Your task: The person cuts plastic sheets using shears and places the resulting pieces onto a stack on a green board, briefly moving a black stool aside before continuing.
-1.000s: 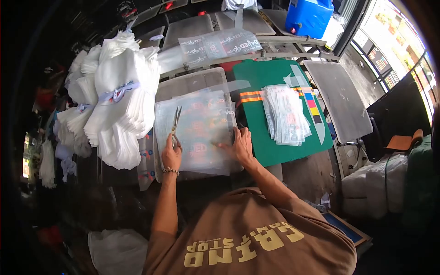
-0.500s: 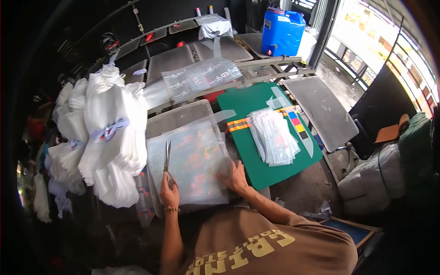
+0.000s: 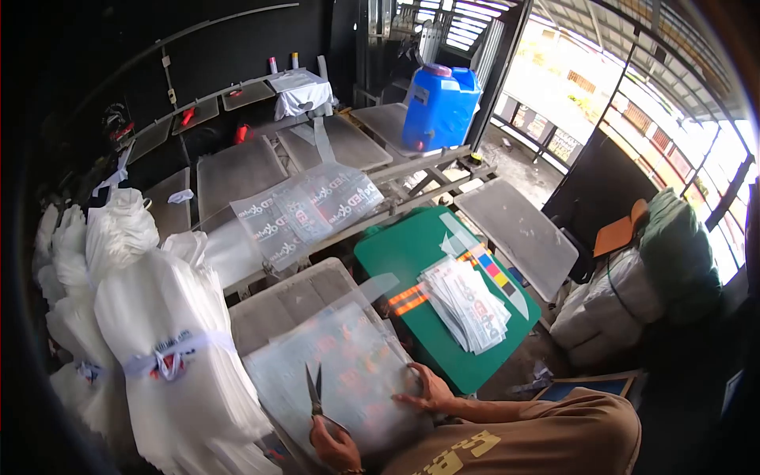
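My left hand is closed round the handles of black scissors, whose blades point up and stand slightly apart over a stack of translucent printed plastic sheets. At the right edge of that stack is my right hand, its thumb and fingers apart, touching the sheets. The stack lies on a grey board. To its right, a pile of cut printed pieces rests on a green board with an orange striped band.
Bundles of white bags tied with cloth stand at the left. More printed sheets lie across the rail behind. A blue container is at the back, a grey board at the right, and wrapped sacks beyond it.
The view has shifted, so the boards and both hands appear lower in the picture. My right hand's fingers are now more clearly spread at the sheets' edge. The scissors remain in my left hand.
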A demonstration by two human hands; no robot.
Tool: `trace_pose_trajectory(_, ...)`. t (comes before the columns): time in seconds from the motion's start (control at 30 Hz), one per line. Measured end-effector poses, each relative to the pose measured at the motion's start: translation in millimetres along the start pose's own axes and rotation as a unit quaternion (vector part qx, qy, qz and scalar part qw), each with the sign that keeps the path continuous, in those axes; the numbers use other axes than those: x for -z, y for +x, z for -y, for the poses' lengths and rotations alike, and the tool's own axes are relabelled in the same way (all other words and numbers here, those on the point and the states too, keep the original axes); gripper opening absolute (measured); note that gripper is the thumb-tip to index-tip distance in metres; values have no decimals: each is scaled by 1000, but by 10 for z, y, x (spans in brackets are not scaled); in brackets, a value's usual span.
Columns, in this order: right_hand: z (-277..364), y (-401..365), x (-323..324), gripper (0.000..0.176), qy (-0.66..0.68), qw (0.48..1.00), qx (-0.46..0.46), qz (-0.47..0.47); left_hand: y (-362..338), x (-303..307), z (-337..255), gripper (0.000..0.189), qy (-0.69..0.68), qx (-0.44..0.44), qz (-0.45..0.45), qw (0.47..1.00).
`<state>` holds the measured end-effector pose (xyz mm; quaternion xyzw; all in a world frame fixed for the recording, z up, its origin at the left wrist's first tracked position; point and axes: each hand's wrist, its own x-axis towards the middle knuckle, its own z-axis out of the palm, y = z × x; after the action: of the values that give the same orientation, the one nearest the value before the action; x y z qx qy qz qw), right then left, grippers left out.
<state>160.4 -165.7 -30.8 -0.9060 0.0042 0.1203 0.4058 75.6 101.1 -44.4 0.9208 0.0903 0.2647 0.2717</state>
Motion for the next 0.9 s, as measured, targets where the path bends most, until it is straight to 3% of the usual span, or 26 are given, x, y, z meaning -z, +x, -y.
trace_pose_trajectory(0.07, -6, 17, -28, 93, -18, 1000, -10, -5, -12, 13, -15, 44, 0, -1, -20, 1000)
trace_pose_trajectory(0.13, -26, 30, -71, 95, -38, 999, -17, -12, -103, -50, 100, 47, 5, 4, 51, 999)
trace_pose_trajectory(0.27, -59, 42, -82, 98, -62, 997, -33, 12, -20, -89, 122, 40, 25, -52, -20, 998)
trace_pose_trajectory(0.4, -7, 66, -70, 102, -90, 994, -53, 22, -101, -210, 258, 37, 82, -83, -3, 993)
trace_pose_trajectory(0.5, 36, 64, -48, 101, -100, 992, -63, 32, 54, -76, 91, 37, 42, -65, -17, 997)
trace_pose_trajectory(0.73, 20, 43, -27, 98, -60, 995, -59, 48, -40, -125, 103, 41, 62, -58, -32, 996)
trace_pose_trajectory(0.9, -143, 41, 11, 94, 13, 998, -28, 62, -2, -61, 61, 48, 62, -37, 21, 997)
